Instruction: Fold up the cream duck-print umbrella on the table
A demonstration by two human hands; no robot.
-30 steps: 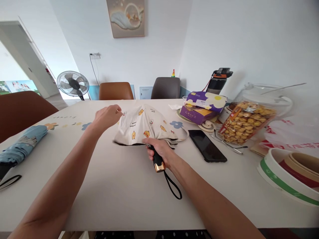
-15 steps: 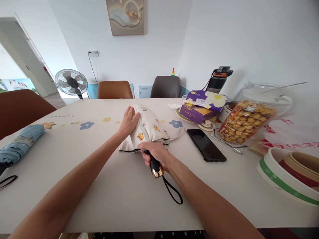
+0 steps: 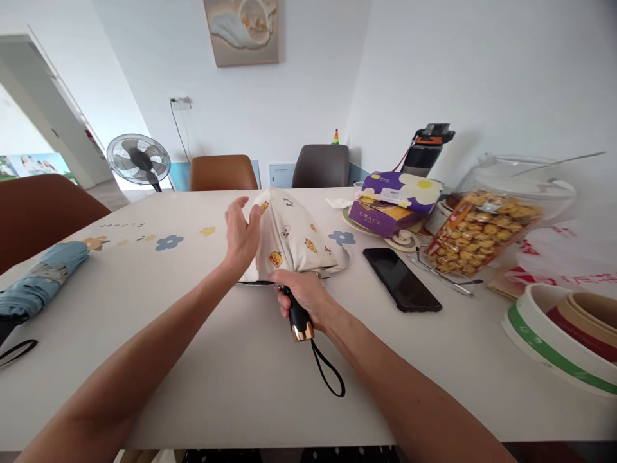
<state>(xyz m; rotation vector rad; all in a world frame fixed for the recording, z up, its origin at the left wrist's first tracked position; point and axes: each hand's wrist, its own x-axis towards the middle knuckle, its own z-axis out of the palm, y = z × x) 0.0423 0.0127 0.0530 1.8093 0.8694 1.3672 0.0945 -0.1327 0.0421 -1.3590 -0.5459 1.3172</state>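
A cream folding umbrella (image 3: 301, 235) with yellow cartoon prints lies over the white table, its canopy loosely folded and pointing away from me. My right hand (image 3: 304, 297) is wrapped round its black handle, which has a gold end cap and a black wrist loop hanging toward me. At the canopy's left edge is my left hand (image 3: 241, 235), fingers apart and slightly curved, raised beside the fabric. Whether its fingertips touch the cloth I cannot tell. Part of the handle is hidden by my right fingers.
A blue folded umbrella (image 3: 48, 273) lies at the left. On the right are a black phone (image 3: 402, 278), glasses (image 3: 446, 276), purple boxes (image 3: 378, 215), a black bottle (image 3: 424, 151), a bag of snacks (image 3: 482, 235) and paper tubs (image 3: 544, 341). Chairs stand beyond the table.
My left hand has lifted off the canopy and moved slightly left, its fingers now spread. The canopy has puffed up and turned a little. My right hand keeps its grip on the handle.
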